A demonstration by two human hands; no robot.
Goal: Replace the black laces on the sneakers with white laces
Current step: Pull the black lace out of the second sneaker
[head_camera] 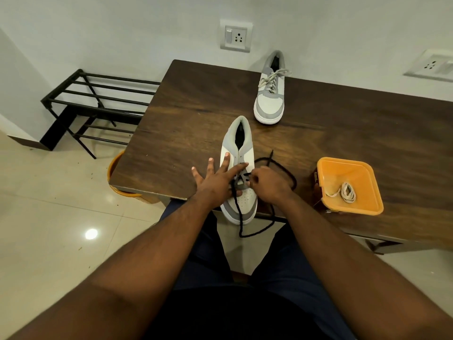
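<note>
Dark navy trousers [289, 271] fill the bottom of the view, with both bare forearms reaching forward over them to the near edge of a dark wooden table [196, 114]. A grey and white sneaker [239, 173] lies at that edge, toe toward the person and slightly overhanging, heel opening pointing away. The left hand [215, 180] lies flat across the left side of this shoe with fingers straight and spread, pressing it down. The right hand [267, 185] is curled, its fingertips pinching the black lace [237, 207] at the eyelets in the middle of the shoe. Only the lower eyelets are threaded; one free length of the lace runs down over the toe and hangs off the table edge in a loop, while another length curves out to the right of the shoe on the tabletop behind the right hand.

Just right of that hand, near the table edge, sits an orange plastic container [348, 168] holding a bundled white lace [344, 192]. Farther back, against the wall, the second sneaker [269, 101] stands with its toe toward the person, threaded with a pale lace. Left of the table, a black metal rack [93, 99] stands on the tiled floor, and an orange bucket [114, 165] shows under the table's left corner. A switch and socket plate [235, 35] is on the wall behind
</note>
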